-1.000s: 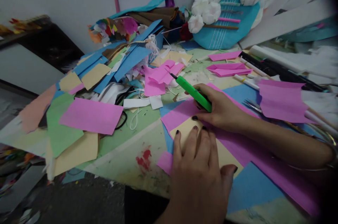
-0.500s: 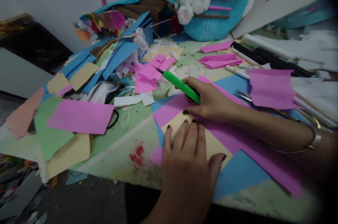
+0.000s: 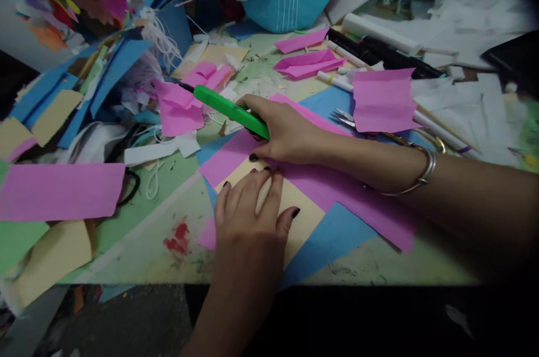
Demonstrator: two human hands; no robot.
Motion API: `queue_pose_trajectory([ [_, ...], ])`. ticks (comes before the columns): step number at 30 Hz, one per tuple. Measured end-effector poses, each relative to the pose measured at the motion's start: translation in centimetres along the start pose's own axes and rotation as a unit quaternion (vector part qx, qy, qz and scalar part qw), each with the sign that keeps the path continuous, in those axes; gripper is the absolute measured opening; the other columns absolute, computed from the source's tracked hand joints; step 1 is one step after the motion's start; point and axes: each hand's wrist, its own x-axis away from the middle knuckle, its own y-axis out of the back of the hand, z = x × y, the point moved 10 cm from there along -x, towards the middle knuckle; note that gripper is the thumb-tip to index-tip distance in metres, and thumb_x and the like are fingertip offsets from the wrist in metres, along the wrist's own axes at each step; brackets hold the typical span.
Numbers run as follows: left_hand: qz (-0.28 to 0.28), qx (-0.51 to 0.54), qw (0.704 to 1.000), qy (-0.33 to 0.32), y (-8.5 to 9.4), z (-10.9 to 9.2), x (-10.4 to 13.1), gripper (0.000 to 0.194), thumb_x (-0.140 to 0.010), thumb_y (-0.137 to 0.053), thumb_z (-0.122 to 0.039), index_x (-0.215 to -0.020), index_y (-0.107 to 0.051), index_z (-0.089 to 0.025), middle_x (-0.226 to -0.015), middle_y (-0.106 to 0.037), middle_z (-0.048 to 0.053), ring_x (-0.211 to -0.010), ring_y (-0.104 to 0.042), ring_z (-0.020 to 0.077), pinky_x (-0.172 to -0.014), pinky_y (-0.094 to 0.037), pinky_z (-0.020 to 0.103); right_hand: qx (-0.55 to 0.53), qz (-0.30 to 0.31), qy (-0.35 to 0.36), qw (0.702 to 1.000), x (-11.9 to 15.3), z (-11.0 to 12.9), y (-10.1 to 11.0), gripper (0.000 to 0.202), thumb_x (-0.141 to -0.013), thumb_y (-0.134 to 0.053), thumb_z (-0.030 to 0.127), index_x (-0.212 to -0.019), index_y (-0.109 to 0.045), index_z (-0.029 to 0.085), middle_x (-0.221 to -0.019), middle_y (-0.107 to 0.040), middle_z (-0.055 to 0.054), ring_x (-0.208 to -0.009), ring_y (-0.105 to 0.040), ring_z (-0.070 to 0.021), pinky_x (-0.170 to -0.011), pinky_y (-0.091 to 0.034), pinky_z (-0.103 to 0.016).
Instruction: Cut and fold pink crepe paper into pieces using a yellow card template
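Observation:
My left hand (image 3: 250,214) lies flat with fingers spread on a cream paper piece (image 3: 305,216), which rests over pink paper (image 3: 357,208) and blue paper (image 3: 332,239). Just above its fingertips, my right hand (image 3: 284,129) is closed around a long bright green tool (image 3: 229,110) with a thin dark end pointing up and left. The tool's lower end is hidden in the hand, and its exact kind is unclear. Right of that hand, scissors (image 3: 343,117) lie partly under a loose pink sheet (image 3: 383,100).
Pink, green and cream sheets overlap at the left, with one pink sheet (image 3: 63,191) uppermost. Blue strips (image 3: 120,73) and white string (image 3: 158,40) are heaped behind. Folded pink pieces (image 3: 309,63) and black rods (image 3: 353,47) lie farther back. A turquoise decoration (image 3: 290,0) stands behind them.
The view has shifted, so the table's contents appear farther left and higher. Both hands keep nearly the same place on the papers, and the green tool is still in my right hand.

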Motion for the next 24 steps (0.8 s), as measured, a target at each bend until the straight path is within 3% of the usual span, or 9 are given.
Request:
queue_pose_trajectory([
  [5,0.037,-0.007,0.998,-0.053,-0.4,-0.1,0.1,0.042,-0.091,-0.053,-0.026,-0.130,-0.052,-0.012,-0.127,-0.058,0.018,-0.117,-0.054,0.0307,-0.099,-0.043,0.055,0.012,-0.002,-0.001,1.000,-0.1,0.0,0.0,0.057,-0.058,-0.068,0.004,-0.111,-0.048,0.012,-0.089,-0.054,0.001,-0.079,-0.049,-0.0122,-0.067,-0.034,-0.023],
  [13,0.041,-0.016,0.998,-0.052,-0.3,-0.2,0.1,0.039,-0.092,-0.051,-0.025,-0.129,-0.052,-0.009,-0.128,-0.057,0.019,-0.119,-0.053,0.0301,-0.100,-0.043,0.054,-0.002,0.001,-0.013,1.000,0.0,-0.1,0.1,0.055,-0.057,-0.067,0.009,-0.109,-0.051,0.016,-0.091,-0.057,-0.001,-0.079,-0.050,-0.0153,-0.067,-0.036,-0.026],
  [17,0.026,-0.047,0.997,-0.047,-0.2,-0.9,0.2,0.041,-0.092,-0.052,-0.025,-0.129,-0.053,-0.008,-0.124,-0.060,0.019,-0.116,-0.054,0.0317,-0.099,-0.042,0.056,-0.109,0.006,-0.015,0.994,-0.1,-0.1,0.8,0.035,-0.063,-0.065,0.015,-0.098,-0.058,0.014,-0.085,-0.058,-0.002,-0.076,-0.050,-0.0152,-0.065,-0.038,-0.026],
  [21,-0.002,-0.050,0.999,0.001,0.1,-0.8,0.2,0.038,-0.094,-0.048,-0.024,-0.128,-0.053,-0.008,-0.122,-0.062,0.016,-0.116,-0.054,0.0292,-0.102,-0.040,0.055,-0.312,0.038,-0.085,0.946,0.1,-1.3,0.8,0.024,-0.066,-0.055,0.010,-0.089,-0.064,0.013,-0.079,-0.061,0.000,-0.064,-0.052,-0.0109,-0.057,-0.040,-0.023],
  [24,0.008,-0.046,0.999,0.026,-0.2,-0.8,0.3,0.042,-0.095,-0.045,-0.024,-0.133,-0.048,-0.006,-0.127,-0.059,0.016,-0.122,-0.051,0.0272,-0.106,-0.038,0.054,-0.412,0.031,-0.118,0.903,0.2,-2.1,0.8,0.019,-0.073,-0.058,0.015,-0.090,-0.066,0.013,-0.075,-0.065,-0.001,-0.064,-0.059,-0.0109,-0.062,-0.047,-0.023],
])
